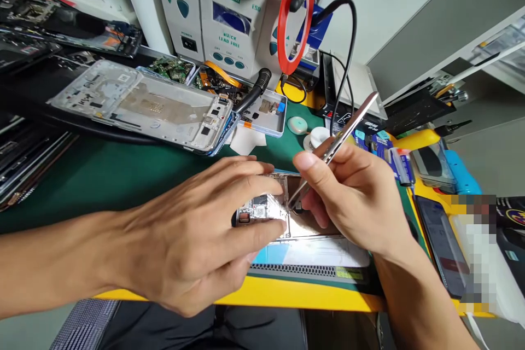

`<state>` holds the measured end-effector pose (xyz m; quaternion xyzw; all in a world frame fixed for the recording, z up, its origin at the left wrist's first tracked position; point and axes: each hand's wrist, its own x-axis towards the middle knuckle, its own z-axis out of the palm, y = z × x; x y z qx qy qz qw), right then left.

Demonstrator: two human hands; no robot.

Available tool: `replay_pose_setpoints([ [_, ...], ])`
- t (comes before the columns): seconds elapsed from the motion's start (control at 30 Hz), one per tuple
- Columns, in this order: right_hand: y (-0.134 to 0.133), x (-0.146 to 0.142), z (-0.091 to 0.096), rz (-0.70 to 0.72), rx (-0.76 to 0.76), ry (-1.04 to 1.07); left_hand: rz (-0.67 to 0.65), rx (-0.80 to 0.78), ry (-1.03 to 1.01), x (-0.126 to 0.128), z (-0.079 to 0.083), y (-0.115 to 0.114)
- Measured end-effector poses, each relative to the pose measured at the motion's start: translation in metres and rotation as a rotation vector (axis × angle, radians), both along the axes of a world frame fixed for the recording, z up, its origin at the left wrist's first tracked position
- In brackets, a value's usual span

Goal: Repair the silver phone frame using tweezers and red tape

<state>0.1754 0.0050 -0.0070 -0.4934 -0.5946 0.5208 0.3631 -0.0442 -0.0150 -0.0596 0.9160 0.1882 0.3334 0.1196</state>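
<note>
My left hand (205,224) rests on an opened phone frame (266,210) near the bench's front edge. Its fingers are curved over the frame's top end and thumb pressing at its lower side, steadying it. My right hand (353,197) is closed in a pinch on metal tweezers (344,134). The tweezers slant down to the left, and their tips touch the inside of the phone beside a small board area (259,212). Part of the phone is hidden under both hands.
A second bare phone frame (143,104) lies at the back left on the green mat (102,169). Behind it stand a white rework station (221,11), a red tape ring (295,11) and a parts tray (266,112). Phones and tools crowd the right side (435,164).
</note>
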Motion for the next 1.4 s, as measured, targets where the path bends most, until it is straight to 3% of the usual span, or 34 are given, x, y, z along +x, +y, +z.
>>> replay_pose_setpoints([
  [0.27, -0.0035, -0.0002, 0.0026, 0.019, 0.110, -0.162, 0.011, -0.024, -0.025, 0.0008, -0.0001, -0.0034],
  [0.53, -0.0036, -0.0013, -0.0027, -0.015, 0.165, -0.193, -0.025, 0.070, -0.026, -0.0009, -0.0049, 0.0030],
  [1.4, -0.0012, -0.0071, -0.0037, -0.003, 0.263, -0.318, 0.003, 0.040, -0.041, 0.0003, -0.0041, -0.0001],
])
